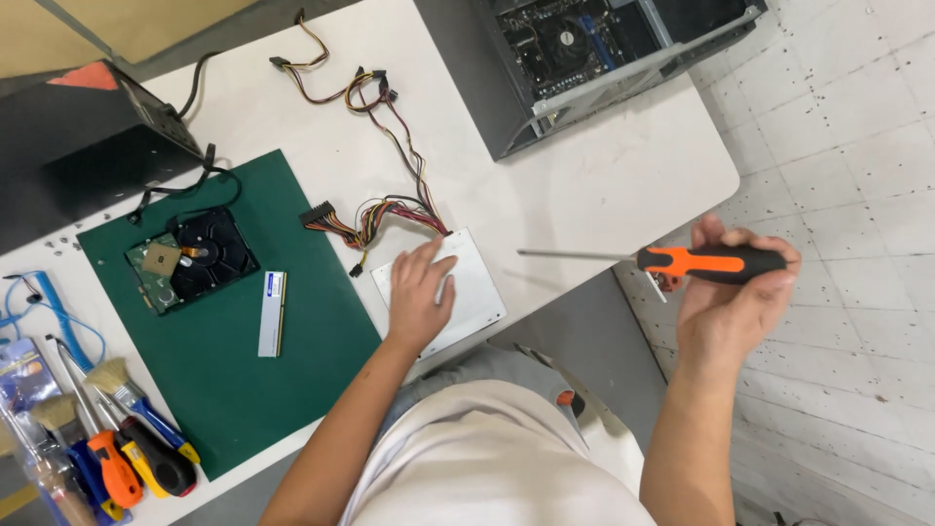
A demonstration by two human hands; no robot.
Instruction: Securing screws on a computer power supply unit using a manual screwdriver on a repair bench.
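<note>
My left hand rests flat, fingers spread, on top of a white metal power supply box at the table's near edge. A bundle of coloured cables runs from that box toward the back of the table. My right hand is off the table's right side, above the floor, gripping a long screwdriver by its orange and black handle. Its thin shaft points left toward the box.
A green mat carries a hard drive and a memory stick. An open computer case lies at the back right. Brushes and screwdrivers lie at the front left. A black box stands at back left.
</note>
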